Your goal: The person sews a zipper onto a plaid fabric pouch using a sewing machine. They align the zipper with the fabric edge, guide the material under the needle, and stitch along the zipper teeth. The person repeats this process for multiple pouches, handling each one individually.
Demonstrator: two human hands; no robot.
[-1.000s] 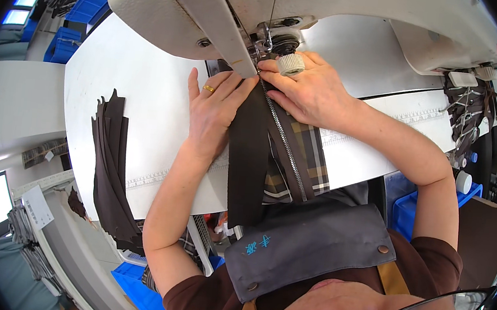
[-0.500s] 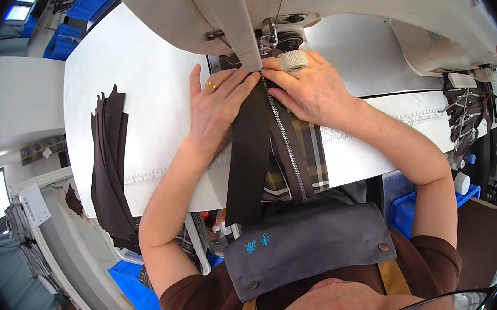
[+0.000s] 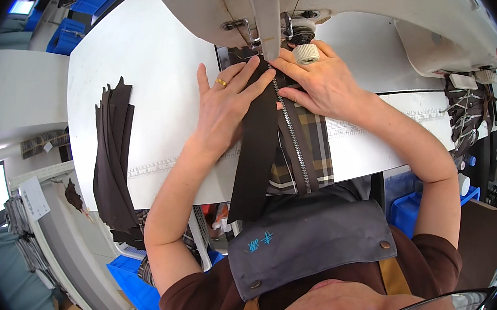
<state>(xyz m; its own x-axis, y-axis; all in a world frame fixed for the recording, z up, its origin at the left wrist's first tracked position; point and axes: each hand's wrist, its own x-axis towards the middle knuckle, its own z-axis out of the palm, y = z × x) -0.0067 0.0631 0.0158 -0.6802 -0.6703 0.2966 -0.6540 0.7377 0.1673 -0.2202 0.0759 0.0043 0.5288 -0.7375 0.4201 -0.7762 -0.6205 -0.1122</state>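
Observation:
A dark brown fabric strip [image 3: 254, 155] runs lengthwise under the sewing machine's [image 3: 256, 12] head. Beside it lies a metal-toothed zipper [image 3: 294, 136] on brown tape, over plaid fabric [image 3: 320, 141]. My left hand [image 3: 223, 105], with a gold ring, has its fingers stretched over the strip; a thumb tip shows past the strip's right edge, so the strip lies between thumb and fingers. My right hand [image 3: 324, 81] holds the zipper's right side close to the needle area, index finger forward and thumb bent below it. The machine's pale knob [image 3: 306, 54] partly hides its fingers.
A bundle of dark brown strips [image 3: 111, 154] lies on the white table [image 3: 164, 99] at left, overhanging the front edge. A ruler scale [image 3: 151, 167] crosses the tabletop. Blue bins [image 3: 408, 203] stand below at right and lower left. Clips with dark pieces [image 3: 468, 107] sit far right.
The view has shifted slightly. My left fingers have spread more over the strip, and a thumb tip now shows beside the zipper. My right hand stays by the needle area.

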